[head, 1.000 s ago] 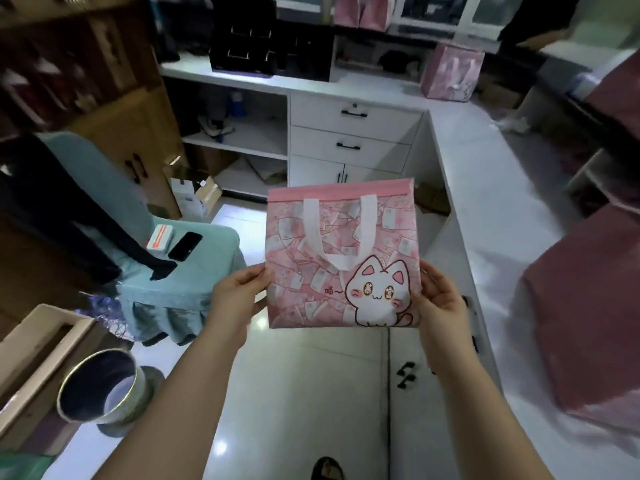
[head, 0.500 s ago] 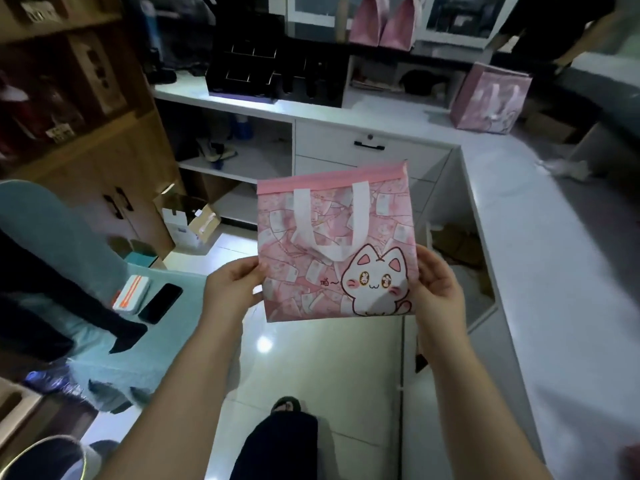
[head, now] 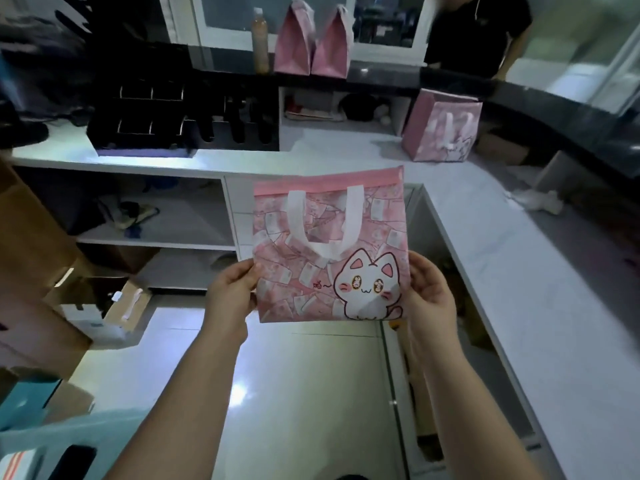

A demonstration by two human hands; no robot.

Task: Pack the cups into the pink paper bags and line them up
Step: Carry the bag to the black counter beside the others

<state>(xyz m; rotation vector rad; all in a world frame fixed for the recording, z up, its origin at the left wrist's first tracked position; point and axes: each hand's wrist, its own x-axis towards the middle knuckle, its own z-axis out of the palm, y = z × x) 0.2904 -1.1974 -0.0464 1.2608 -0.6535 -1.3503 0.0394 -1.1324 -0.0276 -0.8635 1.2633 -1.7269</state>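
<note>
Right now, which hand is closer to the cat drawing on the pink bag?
Right. The right hand holds the edge of the pink bag just beside the cat drawing; the left hand holds the opposite edge, farther away.

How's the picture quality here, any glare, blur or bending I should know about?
Head view: dim overall; bright glare spots on the floor; counter edges bow from the wide-angle lens; the held bag is sharp, the far bag on the counter is smeared.

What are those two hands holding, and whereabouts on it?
A flat pink bag with a cat print. The left hand pinches its lower left edge, the right hand its lower right edge.
</note>
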